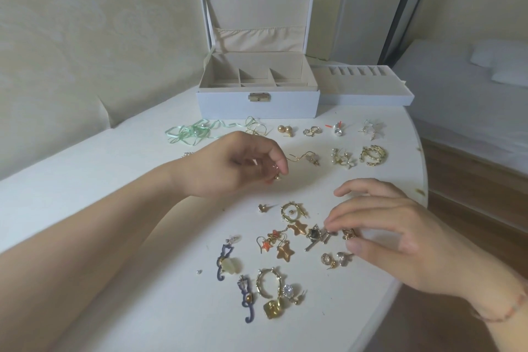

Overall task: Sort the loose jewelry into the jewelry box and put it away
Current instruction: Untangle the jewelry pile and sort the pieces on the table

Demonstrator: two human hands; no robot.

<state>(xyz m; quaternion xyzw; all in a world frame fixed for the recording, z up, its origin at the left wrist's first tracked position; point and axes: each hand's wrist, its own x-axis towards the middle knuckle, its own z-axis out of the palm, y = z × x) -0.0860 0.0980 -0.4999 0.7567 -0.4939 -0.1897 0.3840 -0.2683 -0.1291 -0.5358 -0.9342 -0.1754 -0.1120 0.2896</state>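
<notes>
Pinching a small gold earring (276, 176) in its fingertip grip, the left hand (228, 168) hovers mid-tabletop (85, 180). Right hand (400, 237) closes its grip on a gold piece (349, 234) in the near loose pile. Open jewelry box (257, 106) stands far behind.

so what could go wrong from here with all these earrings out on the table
The tiny loose stud lies alone near the left arm and could be swept off unnoticed. The tangled pile under the right hand has hooks that may snag and drag neighbours. The removed tray overhangs the table's curved edge and could tip if bumped.
</notes>
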